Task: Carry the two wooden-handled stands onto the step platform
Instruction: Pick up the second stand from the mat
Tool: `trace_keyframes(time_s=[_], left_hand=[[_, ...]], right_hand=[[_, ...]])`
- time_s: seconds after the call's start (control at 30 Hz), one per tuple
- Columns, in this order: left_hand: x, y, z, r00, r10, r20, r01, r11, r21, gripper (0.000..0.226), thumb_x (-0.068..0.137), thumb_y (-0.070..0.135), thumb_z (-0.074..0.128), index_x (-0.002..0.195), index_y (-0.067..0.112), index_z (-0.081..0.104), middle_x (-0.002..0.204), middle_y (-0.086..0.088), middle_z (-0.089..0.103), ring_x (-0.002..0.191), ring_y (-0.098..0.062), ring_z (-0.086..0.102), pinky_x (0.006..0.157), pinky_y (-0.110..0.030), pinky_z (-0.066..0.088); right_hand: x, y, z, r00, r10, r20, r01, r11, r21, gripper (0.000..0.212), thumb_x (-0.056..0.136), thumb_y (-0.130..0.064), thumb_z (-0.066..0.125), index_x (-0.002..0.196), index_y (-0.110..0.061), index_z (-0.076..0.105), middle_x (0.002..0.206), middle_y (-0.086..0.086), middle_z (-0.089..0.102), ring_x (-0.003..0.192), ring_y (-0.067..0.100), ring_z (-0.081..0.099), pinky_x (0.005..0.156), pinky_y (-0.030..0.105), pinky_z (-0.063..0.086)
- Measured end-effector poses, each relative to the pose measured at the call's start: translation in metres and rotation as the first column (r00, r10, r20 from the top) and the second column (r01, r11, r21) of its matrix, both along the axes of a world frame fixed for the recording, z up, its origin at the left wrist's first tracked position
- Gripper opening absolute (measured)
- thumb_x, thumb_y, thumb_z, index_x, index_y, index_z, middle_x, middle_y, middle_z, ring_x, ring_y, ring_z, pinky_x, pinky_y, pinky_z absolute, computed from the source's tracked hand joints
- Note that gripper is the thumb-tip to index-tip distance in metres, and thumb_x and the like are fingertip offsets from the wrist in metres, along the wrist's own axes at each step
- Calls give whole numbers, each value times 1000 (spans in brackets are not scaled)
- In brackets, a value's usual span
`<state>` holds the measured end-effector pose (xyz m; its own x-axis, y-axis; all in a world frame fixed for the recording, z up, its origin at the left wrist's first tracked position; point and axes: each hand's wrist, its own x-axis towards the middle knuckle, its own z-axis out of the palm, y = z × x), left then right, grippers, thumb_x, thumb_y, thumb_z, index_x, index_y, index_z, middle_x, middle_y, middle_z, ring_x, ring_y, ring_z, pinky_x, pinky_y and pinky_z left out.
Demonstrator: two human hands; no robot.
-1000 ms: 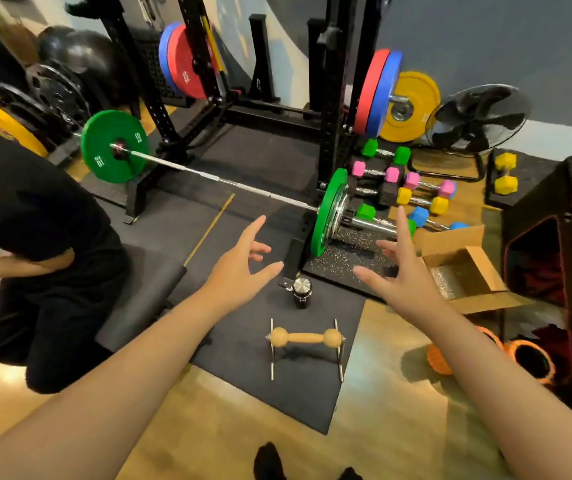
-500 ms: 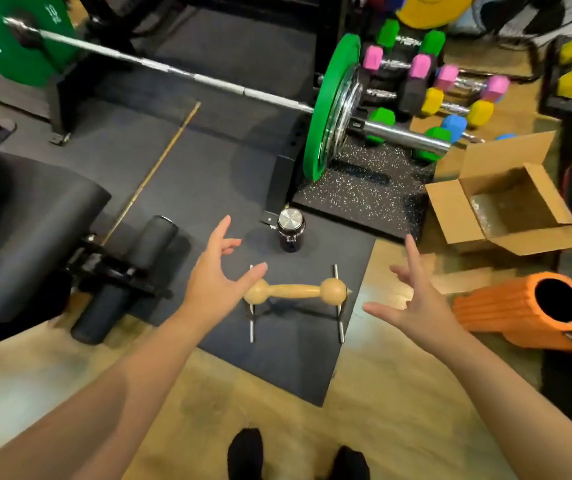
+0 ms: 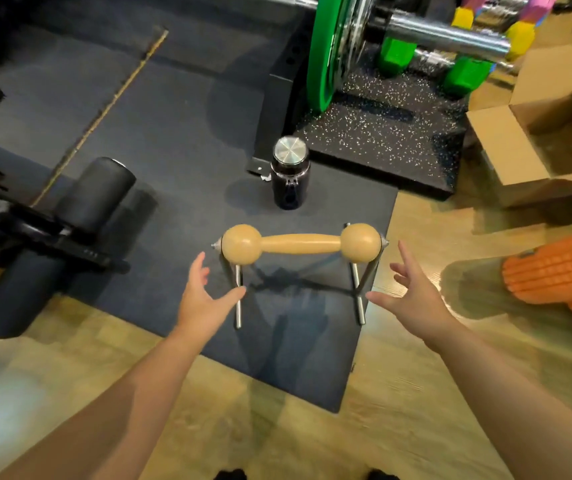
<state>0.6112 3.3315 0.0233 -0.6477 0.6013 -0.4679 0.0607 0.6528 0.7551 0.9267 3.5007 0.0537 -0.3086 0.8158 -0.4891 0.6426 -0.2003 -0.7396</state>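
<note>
One wooden-handled stand (image 3: 300,243) sits on the dark floor mat (image 3: 180,140): a tan wooden bar with a ball at each end, raised on thin metal legs. My left hand (image 3: 201,299) hovers just in front of its left end, fingers spread, thumb close to the left leg. My right hand (image 3: 412,296) hangs beside the right end, fingers spread, holding nothing. A second stand and the step platform are out of sight.
A dark bottle with a metal lid (image 3: 290,171) stands just behind the stand. A green plate on a barbell (image 3: 322,50) and coloured dumbbells lie beyond. An open cardboard box (image 3: 537,133) and an orange foam roller (image 3: 561,275) sit right; black padded rollers (image 3: 80,209) left.
The view has dropped and closed in on the stand. Both hands have come down and nearer to its two ends, still spread and holding nothing.
</note>
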Motion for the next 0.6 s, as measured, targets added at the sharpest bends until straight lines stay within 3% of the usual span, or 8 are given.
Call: trace_keyframes(time_s=[0.23,0.37,0.47,0.6], left_hand=[[0,21,-59,998,-34,58,31,999,42,83,89,27,79,156,36,33,140,15,49,142,-14,43,107,-31,35],[-2,34,-76,996,24,87,-28,999,43,69,94,30,73,153,33,39,138,11,54,135,-17,49,102,-31,38],[-5,40,-86,992,58,114,-64,997,49,65,96,31,70,154,34,40,131,11,56,125,-13,52,102,-31,38],[-5,40,-93,987,101,126,-111,991,73,43,102,33,61,144,29,53,125,10,63,120,-13,55,99,-31,39]], right_hand=[[-14,3,-57,999,-46,-20,47,998,29,93,91,-27,80,160,-51,22,157,-7,47,141,21,48,107,43,44],[-18,8,-76,995,-78,-63,82,995,58,74,94,-25,75,155,-45,39,142,-12,61,130,12,58,99,34,46],[-22,13,-85,992,-98,-79,104,992,75,55,94,-27,74,140,-48,53,120,-21,69,116,2,62,89,30,46],[-31,18,-100,981,-163,-104,169,985,45,15,95,-22,72,106,-31,67,105,-2,74,103,21,67,88,42,52]])
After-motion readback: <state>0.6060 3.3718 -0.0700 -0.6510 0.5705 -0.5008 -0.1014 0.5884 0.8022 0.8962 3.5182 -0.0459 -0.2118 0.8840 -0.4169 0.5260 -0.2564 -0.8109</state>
